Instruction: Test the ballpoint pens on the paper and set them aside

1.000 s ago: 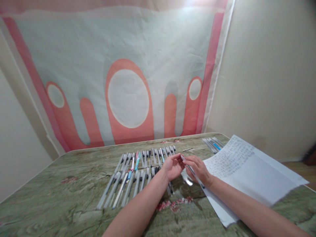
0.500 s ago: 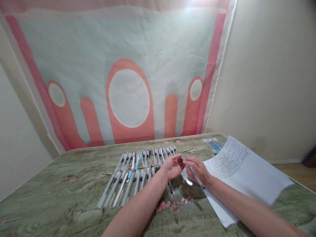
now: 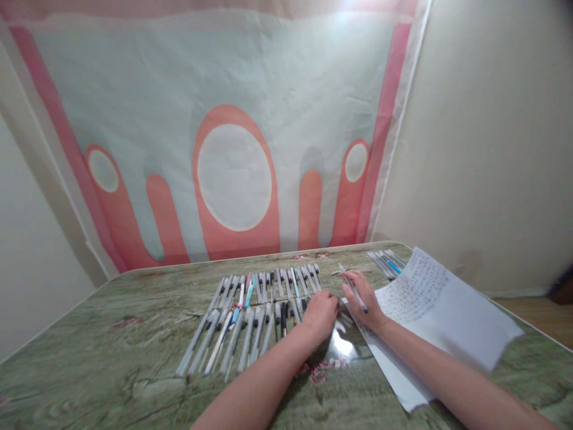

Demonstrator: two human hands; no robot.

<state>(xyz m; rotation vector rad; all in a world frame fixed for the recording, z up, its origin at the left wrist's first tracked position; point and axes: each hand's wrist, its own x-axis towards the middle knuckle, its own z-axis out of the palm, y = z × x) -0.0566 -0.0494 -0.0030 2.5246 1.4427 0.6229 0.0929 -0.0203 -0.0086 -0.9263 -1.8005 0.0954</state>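
Note:
Between the fingers of my right hand [image 3: 364, 301] is a slim clear pen [image 3: 356, 292], tilted with its tip end up and to the left. My left hand [image 3: 322, 312] is low over the table at the right end of the nearer pen row [image 3: 248, 339], its back towards me and its fingers curled down. Whatever those fingers may hold is hidden. The farther row of pens [image 3: 249, 292] lies behind, mostly clear-barrelled, with a pink and a turquoise one among them. Beside my right hand lies a sheet of paper [image 3: 447, 328] covered partly in handwriting.
Several more pens [image 3: 385, 263], one blue, lie at the back right beyond the paper. All of it rests on a wood-patterned table [image 3: 111, 352] with printed pink flowers and a glossy glare patch. A printed cloth [image 3: 286, 77] hangs behind the table.
My hands have parted. The left has turned palm down and lowered to the pens, while the right has lifted slightly away rightward with the pen, which now points upward.

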